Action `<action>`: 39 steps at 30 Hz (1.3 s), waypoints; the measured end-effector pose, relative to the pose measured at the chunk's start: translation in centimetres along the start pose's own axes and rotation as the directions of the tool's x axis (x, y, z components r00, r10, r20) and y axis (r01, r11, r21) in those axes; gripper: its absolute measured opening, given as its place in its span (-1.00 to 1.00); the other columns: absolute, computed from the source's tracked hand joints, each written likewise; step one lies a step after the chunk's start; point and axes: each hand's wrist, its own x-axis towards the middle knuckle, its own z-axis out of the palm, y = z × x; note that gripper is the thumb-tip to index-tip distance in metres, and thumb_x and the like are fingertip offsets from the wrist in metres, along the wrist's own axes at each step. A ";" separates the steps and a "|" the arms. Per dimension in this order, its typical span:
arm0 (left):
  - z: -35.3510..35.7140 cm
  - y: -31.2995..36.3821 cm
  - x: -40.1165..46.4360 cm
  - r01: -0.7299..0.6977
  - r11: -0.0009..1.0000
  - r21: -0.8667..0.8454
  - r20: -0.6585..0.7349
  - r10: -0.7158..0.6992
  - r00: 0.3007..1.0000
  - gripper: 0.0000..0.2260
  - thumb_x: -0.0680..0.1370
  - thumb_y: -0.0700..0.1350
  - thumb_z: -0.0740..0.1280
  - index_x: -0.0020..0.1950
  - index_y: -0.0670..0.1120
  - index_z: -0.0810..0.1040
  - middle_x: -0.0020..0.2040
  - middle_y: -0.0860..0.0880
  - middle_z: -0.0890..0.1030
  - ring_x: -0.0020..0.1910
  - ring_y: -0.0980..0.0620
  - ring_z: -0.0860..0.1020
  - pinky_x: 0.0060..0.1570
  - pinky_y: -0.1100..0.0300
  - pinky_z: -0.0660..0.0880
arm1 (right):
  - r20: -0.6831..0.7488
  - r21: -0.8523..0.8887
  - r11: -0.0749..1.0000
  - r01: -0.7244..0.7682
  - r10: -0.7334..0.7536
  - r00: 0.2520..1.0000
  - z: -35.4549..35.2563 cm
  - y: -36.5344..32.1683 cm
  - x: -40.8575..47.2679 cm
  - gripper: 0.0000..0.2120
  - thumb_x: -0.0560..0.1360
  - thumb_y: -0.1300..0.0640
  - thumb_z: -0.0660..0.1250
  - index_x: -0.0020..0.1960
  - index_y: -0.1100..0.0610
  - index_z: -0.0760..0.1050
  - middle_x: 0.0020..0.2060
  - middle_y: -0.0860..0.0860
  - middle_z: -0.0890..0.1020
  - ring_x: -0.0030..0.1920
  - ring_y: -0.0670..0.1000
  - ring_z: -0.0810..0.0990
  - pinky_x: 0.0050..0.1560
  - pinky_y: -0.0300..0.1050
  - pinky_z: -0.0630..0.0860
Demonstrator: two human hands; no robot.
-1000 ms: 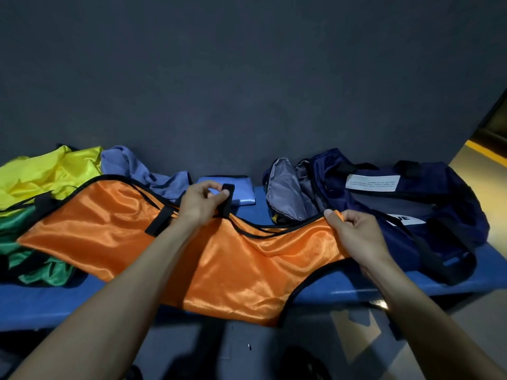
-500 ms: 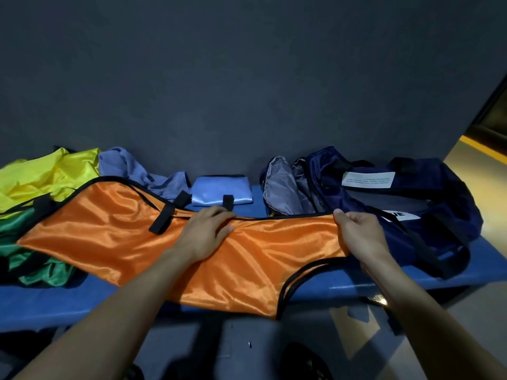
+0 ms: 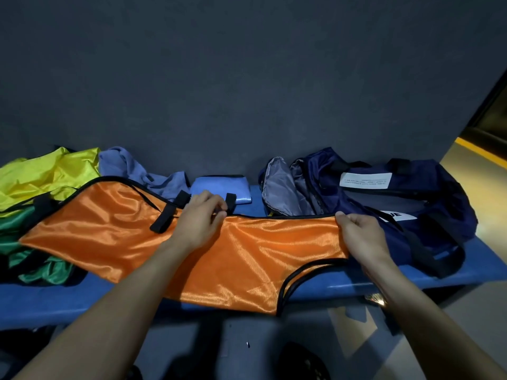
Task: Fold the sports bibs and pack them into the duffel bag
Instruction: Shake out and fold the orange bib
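An orange bib (image 3: 115,231) with black trim lies spread across the blue bench (image 3: 68,300), its lower part hanging over the front edge. My left hand (image 3: 200,218) pinches its black-edged top hem near the middle, beside a black strap (image 3: 230,201). My right hand (image 3: 359,234) grips the bib's right end, fingers curled over the hem. The navy duffel bag (image 3: 428,193) lies open at the right, grey lining (image 3: 277,185) showing. A folded light blue bib (image 3: 222,189) sits against the wall behind my left hand.
Unfolded bibs are piled at the left: yellow (image 3: 46,174), green (image 3: 41,270) and pale purple (image 3: 131,171). A dark wall rises right behind the bench. Grey floor lies below the front edge, with a yellow-lined passage (image 3: 482,152) at far right.
My left hand let the strap go, came down onto the orange fabric, then moved up to pinch the top hem. The hem between my hands went from sagging to straight.
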 end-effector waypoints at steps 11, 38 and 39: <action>0.7 2.4 -1.9 -0.209 0.959 0.190 0.134 0.186 0.973 -0.57 0.65 0.22 0.14 0.45 0.07 0.44 0.29 0.07 0.43 0.27 0.07 0.37 0.30 0.03 0.39 | -0.050 -0.011 1.000 0.024 -0.025 0.998 0.2 -0.3 0.0 -0.57 0.67 -0.05 0.19 -0.32 0.10 0.30 -0.46 0.02 0.38 -0.39 0.05 0.39 -0.28 -0.03 0.36; -5.9 -0.6 -4.9 0.458 0.866 0.200 -0.153 -0.433 0.888 -0.84 0.64 0.00 0.24 0.06 -0.05 0.55 0.06 -0.12 0.61 0.08 -0.21 0.58 -0.08 0.02 0.46 | -0.126 0.220 0.934 0.282 -0.259 0.958 1.5 -4.4 -2.0 -0.55 0.66 -0.04 0.23 -0.35 0.10 0.27 -0.48 -0.01 0.29 -0.43 -0.04 0.27 -0.32 -0.06 0.25; -6.0 -1.5 -5.0 0.518 0.831 0.203 -0.075 -0.515 0.854 -0.83 0.65 -0.02 0.24 0.08 -0.06 0.57 0.08 -0.14 0.64 0.11 -0.21 0.59 -0.06 0.03 0.45 | -0.122 0.221 0.933 0.285 -0.263 0.957 1.7 -4.6 -2.1 -0.55 0.66 -0.04 0.23 -0.35 0.10 0.27 -0.48 -0.01 0.29 -0.43 -0.04 0.27 -0.32 -0.07 0.25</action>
